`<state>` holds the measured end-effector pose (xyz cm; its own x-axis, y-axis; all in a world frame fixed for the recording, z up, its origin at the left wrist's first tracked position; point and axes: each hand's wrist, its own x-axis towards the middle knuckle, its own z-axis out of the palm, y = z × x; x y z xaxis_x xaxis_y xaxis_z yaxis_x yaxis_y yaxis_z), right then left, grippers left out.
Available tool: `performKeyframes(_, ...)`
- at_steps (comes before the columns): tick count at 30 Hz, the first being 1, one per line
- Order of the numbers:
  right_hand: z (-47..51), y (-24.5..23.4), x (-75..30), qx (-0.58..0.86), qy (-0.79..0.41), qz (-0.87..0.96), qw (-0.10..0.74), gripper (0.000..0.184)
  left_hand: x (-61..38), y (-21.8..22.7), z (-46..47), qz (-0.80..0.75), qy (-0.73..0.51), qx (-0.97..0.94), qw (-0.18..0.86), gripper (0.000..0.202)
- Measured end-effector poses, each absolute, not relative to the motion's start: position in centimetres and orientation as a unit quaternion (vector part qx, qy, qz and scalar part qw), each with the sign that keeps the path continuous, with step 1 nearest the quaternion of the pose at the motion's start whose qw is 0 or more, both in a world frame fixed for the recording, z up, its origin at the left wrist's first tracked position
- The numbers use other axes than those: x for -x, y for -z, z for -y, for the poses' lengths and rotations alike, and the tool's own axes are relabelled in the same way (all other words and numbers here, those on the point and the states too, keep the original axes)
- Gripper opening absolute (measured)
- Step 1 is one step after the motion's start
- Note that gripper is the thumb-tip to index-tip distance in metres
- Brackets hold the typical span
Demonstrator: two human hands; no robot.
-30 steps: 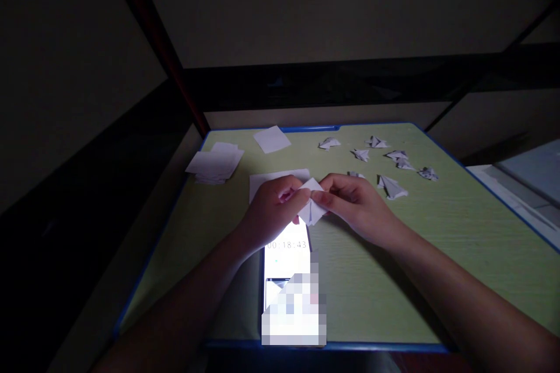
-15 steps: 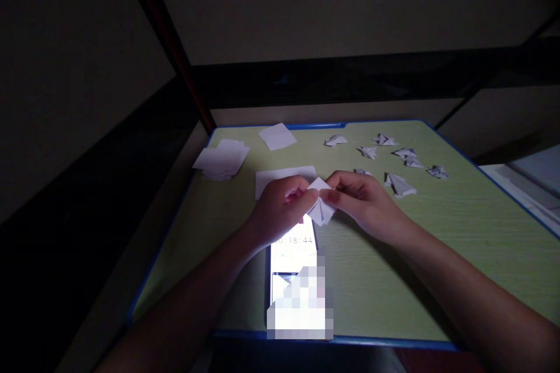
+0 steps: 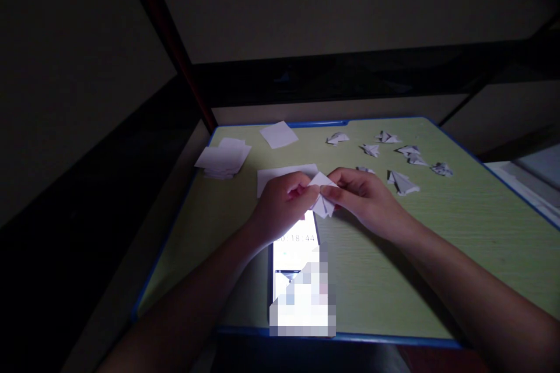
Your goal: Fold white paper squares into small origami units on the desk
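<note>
While both thumbs pressed near the middle of a small piece of folded white paper (image 3: 324, 207), the head view showed the person's left hand (image 3: 281, 201) pinching it from the left and the right hand (image 3: 368, 203) pinching it from the right, each with a narrow grip, the thumbs almost meeting; the fingers behind the paper were mostly hidden. The paper was held up as a diamond over the far end of a lit phone (image 3: 295, 256), whose timer read 18:44 beside a covered first digit; the phone's near part was blurred out. Creases and narrow flaps fanned toward the near corner, so the piece looked partly folded, though how many folds were done could not be told. It had not yet the pointed, jagged shape of the folded paper pieces (image 3: 402, 183) spread over the far right of the green table (image 3: 437, 256), about eight in all, which seemed finished or nearly so. What appeared left, besides the piece in hand, was flat paper: a loose stack of sheets (image 3: 222, 158) at the far left, a single square sheet (image 3: 279, 135) near the far edge, and another sheet (image 3: 270, 176) just beyond the left hand, partly covered by it. None of these showed a clear fold.
</note>
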<state>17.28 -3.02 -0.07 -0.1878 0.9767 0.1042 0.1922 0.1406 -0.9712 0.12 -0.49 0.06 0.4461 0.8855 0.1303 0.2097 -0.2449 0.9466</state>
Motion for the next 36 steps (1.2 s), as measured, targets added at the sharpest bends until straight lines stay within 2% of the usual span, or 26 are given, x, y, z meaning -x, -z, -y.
performKeyframes(13, 3.02, -0.05, -17.32, 0.470, -0.446, 0.627, 0.432, 0.025, -0.15, 0.32, 0.49, -0.375, -0.367, -0.736, 0.428, 0.021)
performKeyframes(36, 2.89, 0.30, -17.30, 0.463, -0.451, 0.623, 0.441, 0.028, -0.10, 0.39, 0.53, -0.386, -0.384, -0.733, 0.407, 0.018)
